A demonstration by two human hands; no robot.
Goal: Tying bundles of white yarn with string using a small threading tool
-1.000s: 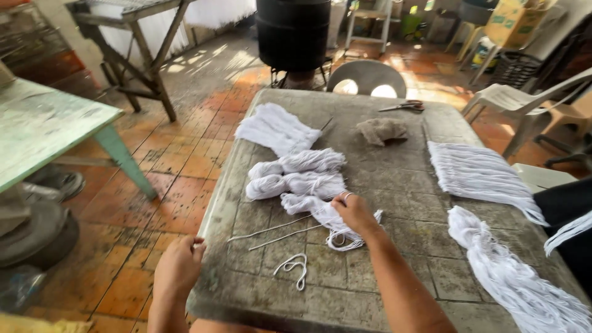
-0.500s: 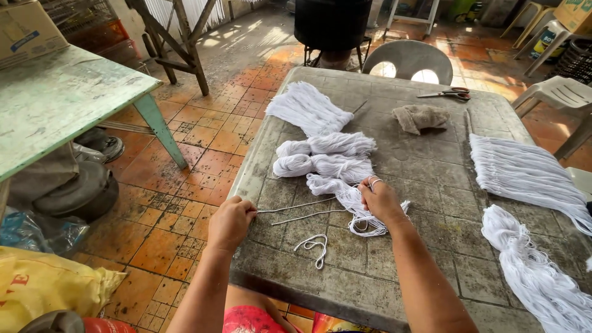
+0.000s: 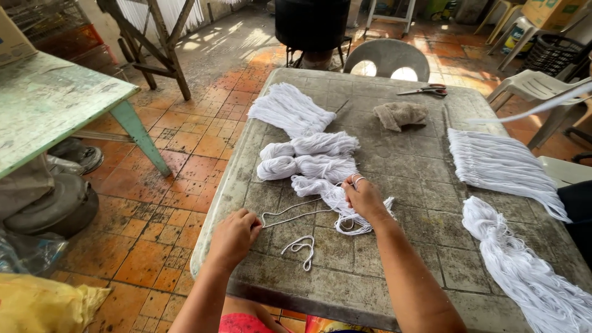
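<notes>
White cotton work: a loose bundle of white cotton strands [image 3: 336,200] is lying near the middle of the worn grey stone-topped table [image 3: 394,160], just in front of the person.
Right hand: the right hand [image 3: 365,198] is resting on the bundle, fingers curled and pressing down on it, seemingly pinning the strands so they stay put.
Left hand: the left hand [image 3: 234,237] is sitting near the table's left edge, closed in a pinch on the end of a long white string [image 3: 290,213].
String: it is running taut from that pinch across to the bundle under the right hand, which looks like the reason both hands are set apart.
Spare piece: a short looped bit of white cord [image 3: 301,248] is lying between the two forearms, touching neither hand.
Finished-looking skeins: three tied white yarn skeins [image 3: 308,154] are lying just beyond the bundle, side by side.
Right side: flat fringed sheets of white yarn [image 3: 499,163] are spreading along the table's far right.
Tools: orange-handled scissors [image 3: 425,91] and a crumpled beige rag [image 3: 401,114] are sitting well apart at the far end.
Packages: a yellow plastic sack [image 3: 43,305] is slumping on the tiled floor at lower left; a tan cardboard box corner [image 3: 12,40] is showing at upper left on the pale green table [image 3: 55,105].
</notes>
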